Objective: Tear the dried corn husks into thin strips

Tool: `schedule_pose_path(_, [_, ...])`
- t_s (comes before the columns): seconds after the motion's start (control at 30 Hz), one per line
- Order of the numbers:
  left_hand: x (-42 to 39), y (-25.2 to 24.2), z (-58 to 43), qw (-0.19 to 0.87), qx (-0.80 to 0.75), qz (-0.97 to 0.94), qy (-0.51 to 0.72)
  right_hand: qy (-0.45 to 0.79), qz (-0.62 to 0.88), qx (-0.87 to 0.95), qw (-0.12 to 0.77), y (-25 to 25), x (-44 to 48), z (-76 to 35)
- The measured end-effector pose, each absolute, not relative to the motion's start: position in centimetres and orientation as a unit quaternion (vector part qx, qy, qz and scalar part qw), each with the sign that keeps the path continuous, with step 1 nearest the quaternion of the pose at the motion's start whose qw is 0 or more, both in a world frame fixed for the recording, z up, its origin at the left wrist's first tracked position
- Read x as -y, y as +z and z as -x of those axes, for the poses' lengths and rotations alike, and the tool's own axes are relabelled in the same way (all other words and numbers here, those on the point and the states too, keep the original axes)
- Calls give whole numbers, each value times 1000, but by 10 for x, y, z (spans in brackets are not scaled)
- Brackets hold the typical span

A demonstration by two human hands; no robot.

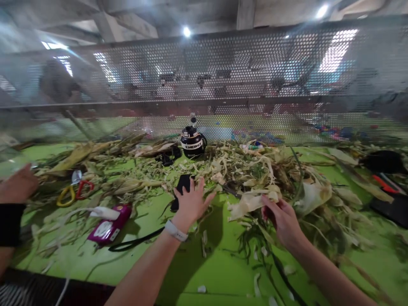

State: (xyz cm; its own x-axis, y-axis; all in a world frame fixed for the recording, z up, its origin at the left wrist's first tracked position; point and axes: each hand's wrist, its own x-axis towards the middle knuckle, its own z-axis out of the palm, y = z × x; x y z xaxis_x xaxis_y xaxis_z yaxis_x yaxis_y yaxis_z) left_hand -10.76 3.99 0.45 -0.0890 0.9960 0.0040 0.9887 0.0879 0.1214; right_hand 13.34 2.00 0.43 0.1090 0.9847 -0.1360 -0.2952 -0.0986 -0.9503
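Note:
My left hand (190,204), with a pale watch band at the wrist, is spread with its fingers apart over the lower part of a black phone (183,187). Nothing is held in it. To the right, my right hand (280,214) pinches a pale, dry husk strip (250,203) between thumb and fingers. Around and behind that hand lies a heap of shredded husks (255,170) on the green table (207,276).
A black jar (192,142) stands behind the phone. Scissors (75,189) and a purple power bank (110,225) with cable lie left. Another person's hand (19,185) is at far left. A perforated metal screen (223,85) rises behind. Black items (390,208) lie right.

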Motion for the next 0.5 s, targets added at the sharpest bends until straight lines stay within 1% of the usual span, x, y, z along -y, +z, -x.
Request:
schedule_pose_path(0.07, [-43, -4, 108, 46, -742, -668, 23, 565, 483, 367, 559, 4, -19, -132])
schedule_pose_path(0.13, [-44, -5, 105, 35, -745, -665, 35, 565, 484, 373, 555, 4, -18, -133])
schedule_pose_path(0.23, [-37, 3, 92, -37, -718, -681, 140, 563, 481, 379, 556, 5, -17, -135])
schedule_pose_path(0.3, [-30, 9, 81, -42, -653, -722, 224, 564, 476, 384, 555, 5, -17, -136])
schedule_pose_path(0.4, [-18, 11, 66, 56, -525, -797, 293, 572, 478, 387, 542, 5, -16, -134])
schedule_pose_path(0.5, [-10, 3, 56, 156, -468, -805, 330, 586, 475, 395, 524, 4, -14, -130])
